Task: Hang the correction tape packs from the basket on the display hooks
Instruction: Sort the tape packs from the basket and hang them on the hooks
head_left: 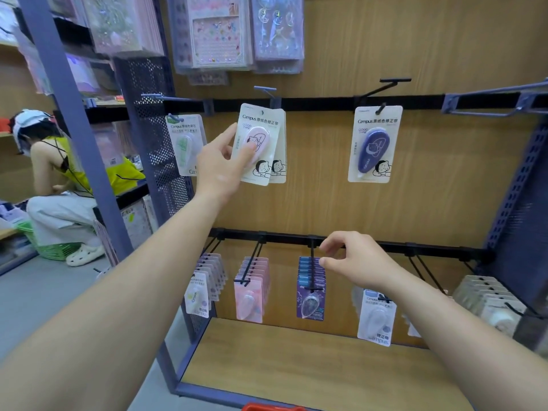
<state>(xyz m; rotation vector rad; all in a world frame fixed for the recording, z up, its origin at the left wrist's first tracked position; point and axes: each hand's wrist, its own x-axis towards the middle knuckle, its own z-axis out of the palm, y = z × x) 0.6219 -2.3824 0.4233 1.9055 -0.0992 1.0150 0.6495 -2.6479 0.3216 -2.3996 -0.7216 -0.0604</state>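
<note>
- Up on the top rail of the display, the left hand [221, 166] pinches a pink correction tape pack [258, 143], with the thumb on the blister and the fingers behind the card's left edge.
- That pack's top sits just under a hook [265, 91]; I can't tell whether the hook passes through it. A second pink pack [280, 167] hangs right behind it.
- On the same rail, a green pack [185, 143] hangs to one side and a blue pack [375, 143] to the other, each on its own hook.
- Lower down, the right hand [353, 259] hovers at the bottom rail [444, 250]. Its fingers are loosely curled and hold nothing, and thumb and forefinger are just beside the rod above the purple packs [311, 289].
- At the bottom edge shows a red sliver [272, 407], too little to identify.
- Off to the left, another person crouches beside a green basket [53, 247].
</note>
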